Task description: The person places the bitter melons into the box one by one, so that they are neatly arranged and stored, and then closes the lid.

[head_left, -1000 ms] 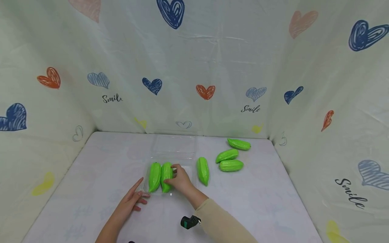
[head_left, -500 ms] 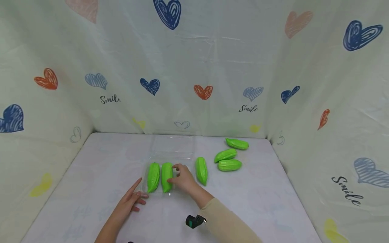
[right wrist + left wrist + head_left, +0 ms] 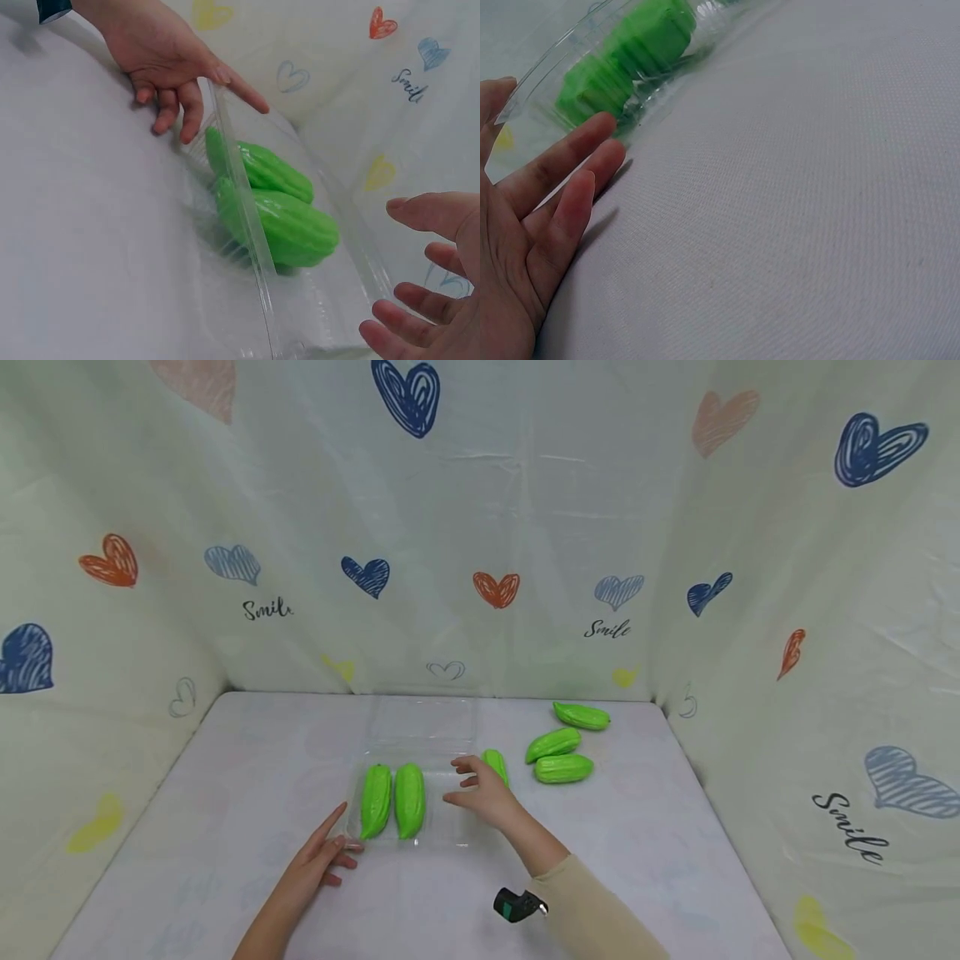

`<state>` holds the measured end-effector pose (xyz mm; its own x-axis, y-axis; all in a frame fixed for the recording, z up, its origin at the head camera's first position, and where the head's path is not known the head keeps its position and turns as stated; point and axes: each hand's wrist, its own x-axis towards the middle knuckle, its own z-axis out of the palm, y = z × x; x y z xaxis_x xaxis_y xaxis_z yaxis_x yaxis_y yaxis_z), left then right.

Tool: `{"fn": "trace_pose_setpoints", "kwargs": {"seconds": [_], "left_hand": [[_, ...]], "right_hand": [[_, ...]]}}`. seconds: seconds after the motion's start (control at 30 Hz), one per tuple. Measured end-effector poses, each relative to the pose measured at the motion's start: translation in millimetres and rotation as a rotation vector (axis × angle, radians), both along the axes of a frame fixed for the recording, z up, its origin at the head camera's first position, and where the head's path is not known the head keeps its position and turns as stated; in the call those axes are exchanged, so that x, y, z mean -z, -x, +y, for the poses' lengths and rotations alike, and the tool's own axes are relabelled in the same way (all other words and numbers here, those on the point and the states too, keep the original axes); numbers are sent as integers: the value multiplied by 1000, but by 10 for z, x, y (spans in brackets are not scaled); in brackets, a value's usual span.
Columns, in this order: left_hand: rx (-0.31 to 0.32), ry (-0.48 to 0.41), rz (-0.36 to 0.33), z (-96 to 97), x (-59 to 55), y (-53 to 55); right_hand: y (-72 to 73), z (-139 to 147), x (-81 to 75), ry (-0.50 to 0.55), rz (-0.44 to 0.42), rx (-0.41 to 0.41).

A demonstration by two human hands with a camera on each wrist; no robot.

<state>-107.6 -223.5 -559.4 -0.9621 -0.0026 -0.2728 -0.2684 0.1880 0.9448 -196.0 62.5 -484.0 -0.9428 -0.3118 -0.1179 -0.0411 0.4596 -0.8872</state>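
Note:
Two green ribbed gourds stand side by side in a clear plastic box (image 3: 446, 833), the left gourd (image 3: 377, 802) at its left end and the second gourd (image 3: 410, 800) just right of it. My left hand (image 3: 311, 860) touches the box's front left corner with fingers fairly straight, as the left wrist view also shows. Over the right part of the box, my right hand (image 3: 487, 795) is spread and holds nothing. A third gourd (image 3: 493, 762) lies just outside the box, partly hidden behind that hand. Both boxed gourds show behind the clear front wall (image 3: 259, 277) in the right wrist view.
The box's clear lid (image 3: 423, 722) is folded back towards the patterned curtain (image 3: 540, 527). At the back right of the white table lie a far gourd (image 3: 582, 716), a middle gourd (image 3: 553, 744) and a near gourd (image 3: 564, 768). A black device (image 3: 517, 906) sits by the right sleeve.
My right hand has let go of the second gourd, which stays in the box, and has moved right towards the gourd outside. The left hand stays at the corner.

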Motion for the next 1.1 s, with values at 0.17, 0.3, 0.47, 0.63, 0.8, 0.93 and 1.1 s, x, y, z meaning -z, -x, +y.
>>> {"fn": "trace_pose_setpoints", "kwargs": {"seconds": [0.17, 0.3, 0.47, 0.63, 0.8, 0.93, 1.1], "left_hand": [[2, 2, 16, 4, 16, 7], [9, 3, 38, -4, 31, 9], [11, 6, 46, -7, 32, 7], [2, 7, 23, 10, 11, 1], [-4, 5, 13, 14, -3, -5], [-7, 3, 13, 14, -9, -5], [-9, 4, 8, 17, -15, -14]], "right_hand": [[18, 198, 13, 0, 17, 41], [42, 343, 40, 43, 31, 86], [72, 487, 85, 91, 42, 124], [105, 594, 172, 95, 56, 188], [147, 679, 332, 68, 43, 228], [189, 704, 452, 32, 36, 216], [235, 684, 542, 11, 11, 178]]}}
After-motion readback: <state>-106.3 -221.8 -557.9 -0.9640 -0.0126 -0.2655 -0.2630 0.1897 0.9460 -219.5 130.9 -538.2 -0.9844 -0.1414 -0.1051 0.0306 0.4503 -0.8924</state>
